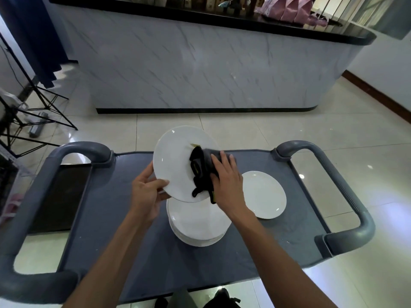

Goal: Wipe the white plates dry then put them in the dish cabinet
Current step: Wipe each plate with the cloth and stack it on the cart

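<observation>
My left hand (148, 191) pinches the near-left rim of a white plate (172, 161) and holds it tilted above the cart. My right hand (225, 181) presses a dark cloth (200, 172) with yellow-green trim against the plate's right side, fingers laid over the cloth. Directly below sits a stack of several white plates (198, 225) on the cart top. A single white plate (264, 194) lies flat to the right of the stack.
The plates rest on a grey-blue cart (124, 218) with thick grey handles at left (33, 196) and right (347, 196). A marble-fronted counter (200, 70) with a black top stands ahead across glossy floor tiles. Black tripod legs (33, 112) stand at the far left.
</observation>
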`<state>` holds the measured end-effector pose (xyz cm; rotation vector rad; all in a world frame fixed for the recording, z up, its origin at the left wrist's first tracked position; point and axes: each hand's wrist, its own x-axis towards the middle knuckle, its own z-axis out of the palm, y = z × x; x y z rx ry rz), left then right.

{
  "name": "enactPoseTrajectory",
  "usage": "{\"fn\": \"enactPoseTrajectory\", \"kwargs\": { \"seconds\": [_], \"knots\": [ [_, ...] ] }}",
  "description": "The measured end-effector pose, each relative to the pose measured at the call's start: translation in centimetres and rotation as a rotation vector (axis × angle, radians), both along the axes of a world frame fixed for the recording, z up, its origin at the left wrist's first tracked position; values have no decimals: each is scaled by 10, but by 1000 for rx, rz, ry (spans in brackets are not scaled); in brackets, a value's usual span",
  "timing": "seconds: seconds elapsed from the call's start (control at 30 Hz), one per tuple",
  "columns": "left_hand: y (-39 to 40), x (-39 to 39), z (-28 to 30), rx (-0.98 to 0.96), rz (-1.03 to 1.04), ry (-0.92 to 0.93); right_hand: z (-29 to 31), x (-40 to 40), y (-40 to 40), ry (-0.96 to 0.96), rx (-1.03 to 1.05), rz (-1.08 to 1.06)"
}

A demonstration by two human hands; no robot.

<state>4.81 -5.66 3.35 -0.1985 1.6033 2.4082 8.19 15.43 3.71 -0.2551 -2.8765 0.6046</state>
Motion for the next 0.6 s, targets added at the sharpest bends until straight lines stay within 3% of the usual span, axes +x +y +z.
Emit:
{"fn": "enactPoseTrajectory", "kwargs": {
  "seconds": [0.27,0.6],
  "knots": [
    [3,-5,-1,12,47,-21,-22,27,-36,-48,-21,21],
    [3,1,1,12,54,2,-24,26,-34,55,-55,13]
  ]
}}
